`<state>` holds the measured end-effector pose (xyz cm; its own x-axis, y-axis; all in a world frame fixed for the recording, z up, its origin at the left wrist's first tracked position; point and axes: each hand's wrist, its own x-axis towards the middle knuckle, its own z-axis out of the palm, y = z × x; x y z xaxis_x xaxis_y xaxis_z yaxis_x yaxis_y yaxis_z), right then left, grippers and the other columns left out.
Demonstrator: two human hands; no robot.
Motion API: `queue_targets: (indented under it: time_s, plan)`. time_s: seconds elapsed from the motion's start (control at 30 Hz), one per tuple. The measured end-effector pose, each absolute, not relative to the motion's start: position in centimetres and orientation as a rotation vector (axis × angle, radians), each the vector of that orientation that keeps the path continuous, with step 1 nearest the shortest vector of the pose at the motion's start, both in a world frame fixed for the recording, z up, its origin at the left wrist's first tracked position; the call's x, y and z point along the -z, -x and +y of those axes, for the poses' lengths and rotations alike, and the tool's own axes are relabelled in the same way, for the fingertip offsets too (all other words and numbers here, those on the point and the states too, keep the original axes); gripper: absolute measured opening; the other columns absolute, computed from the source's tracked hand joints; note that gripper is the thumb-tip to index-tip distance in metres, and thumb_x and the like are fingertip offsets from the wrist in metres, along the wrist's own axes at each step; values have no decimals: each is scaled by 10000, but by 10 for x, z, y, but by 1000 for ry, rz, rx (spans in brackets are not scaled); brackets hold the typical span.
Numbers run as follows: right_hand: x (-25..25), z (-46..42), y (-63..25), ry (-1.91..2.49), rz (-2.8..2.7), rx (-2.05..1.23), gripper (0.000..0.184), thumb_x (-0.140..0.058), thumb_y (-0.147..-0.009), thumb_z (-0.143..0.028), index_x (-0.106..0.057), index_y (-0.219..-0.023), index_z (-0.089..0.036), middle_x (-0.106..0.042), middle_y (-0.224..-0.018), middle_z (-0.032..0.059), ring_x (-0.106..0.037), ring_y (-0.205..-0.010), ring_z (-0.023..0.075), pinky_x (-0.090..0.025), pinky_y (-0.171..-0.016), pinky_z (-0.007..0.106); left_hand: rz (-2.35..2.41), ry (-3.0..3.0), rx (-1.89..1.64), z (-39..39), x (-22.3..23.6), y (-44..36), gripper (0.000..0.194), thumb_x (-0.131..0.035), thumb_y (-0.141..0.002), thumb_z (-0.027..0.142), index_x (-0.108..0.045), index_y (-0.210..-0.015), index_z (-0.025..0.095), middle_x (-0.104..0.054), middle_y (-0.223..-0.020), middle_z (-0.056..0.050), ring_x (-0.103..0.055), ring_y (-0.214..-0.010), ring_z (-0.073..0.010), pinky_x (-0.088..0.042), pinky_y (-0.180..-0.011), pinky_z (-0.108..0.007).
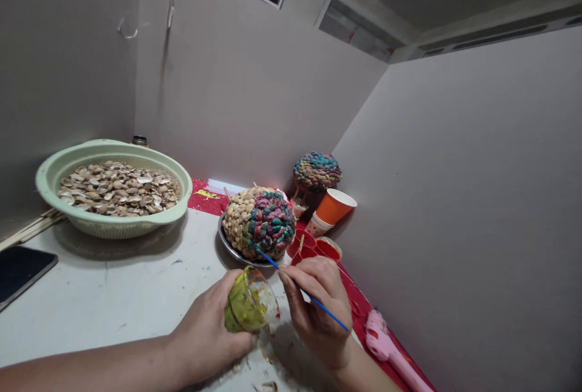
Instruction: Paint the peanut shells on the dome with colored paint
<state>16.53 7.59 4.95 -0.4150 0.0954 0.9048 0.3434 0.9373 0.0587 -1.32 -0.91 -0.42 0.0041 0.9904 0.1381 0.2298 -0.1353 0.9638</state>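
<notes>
In my right hand (pixel 321 304) is a thin blue paintbrush (pixel 325 310), pinched between thumb and fingers. Its tip touches the lower side of a rounded object covered in shells (pixel 259 222). The left part of that object is bare tan; the right part is painted teal, pink and purple. It rests in a shallow metal bowl (pixel 226 251). My left hand (pixel 211 325) is wrapped round a clear cup smeared with yellow-green paint (pixel 245 307), tilted with its mouth to the right, just below the shell-covered object.
A green basket (pixel 175 217) full of loose shells stands at the left, near a phone (pixel 27 274). Behind are a painted shell-covered piece (pixel 317 171) and stacked paper cups (pixel 331 209). Red cups (pixel 326 249) and a pink glue gun (pixel 384 337) lie along the right, beside a grey partition (pixel 477 198).
</notes>
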Motion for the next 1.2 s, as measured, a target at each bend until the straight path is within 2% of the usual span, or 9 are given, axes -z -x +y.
queue_targets:
  time_s: [0.3, 0.6, 0.93, 1.2]
  plan:
    - [-47, 78, -158, 276, -1988, 312, 238, -633, -922, -53, -704, -1085, -212, -693, -797, 17, -633, -700, 163, -487, -701, 348, 1319, -1483, -1200, -10, 6, 13, 643, -680, -653, 153, -571, -1278, 257, -715, -1198, -5, -670, -1058, -217, -517, -919, -324]
    - [-52, 71, -162, 327, -2021, 287, 164, -637, -905, -62, -685, -965, -207, -685, -762, 12, -623, -670, 155, -477, -667, 330, 1307, -1487, -1192, -9, 3, 13, 669, -677, -647, 150, -565, -1299, 248, -711, -1209, -17, -664, -1073, -223, -511, -942, -332]
    - [-49, 75, -165, 328, -1969, 317, 240, -652, -900, -43, -700, -1043, -231, -687, -783, 10, -635, -675, 158, -486, -660, 336, 1317, -1480, -1181, -10, 3, 14, 628, -678, -638, 147, -573, -1248, 249, -714, -1188, -15, -660, -1074, -227, -507, -944, -329]
    - [-46, 69, -168, 313, -1990, 271, 183, -649, -900, -39, -700, -999, -185, -670, -769, 15, -614, -674, 150, -476, -665, 330, 1300, -1484, -1190, -11, 1, 13, 615, -685, -640, 165, -577, -1240, 249, -722, -1195, -13, -667, -1068, -227, -511, -932, -322]
